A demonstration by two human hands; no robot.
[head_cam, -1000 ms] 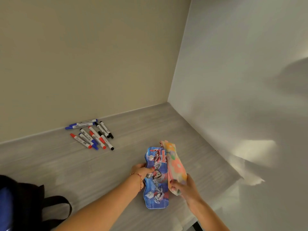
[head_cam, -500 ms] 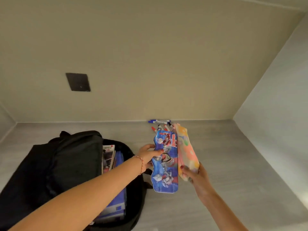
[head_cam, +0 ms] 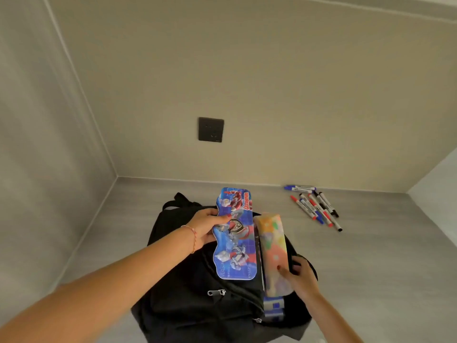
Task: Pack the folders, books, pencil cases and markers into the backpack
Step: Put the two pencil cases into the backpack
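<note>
Head view: both hands hold pencil cases (head_cam: 235,233) over the backpack (head_cam: 193,300).

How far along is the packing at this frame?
Partly done. A blue book or folder edge already shows inside the open black backpack. In hand: the left hand holds the blue pencil case and the right hand the floral pencil case, both over the opening. Left: the markers lie on the surface.
</note>
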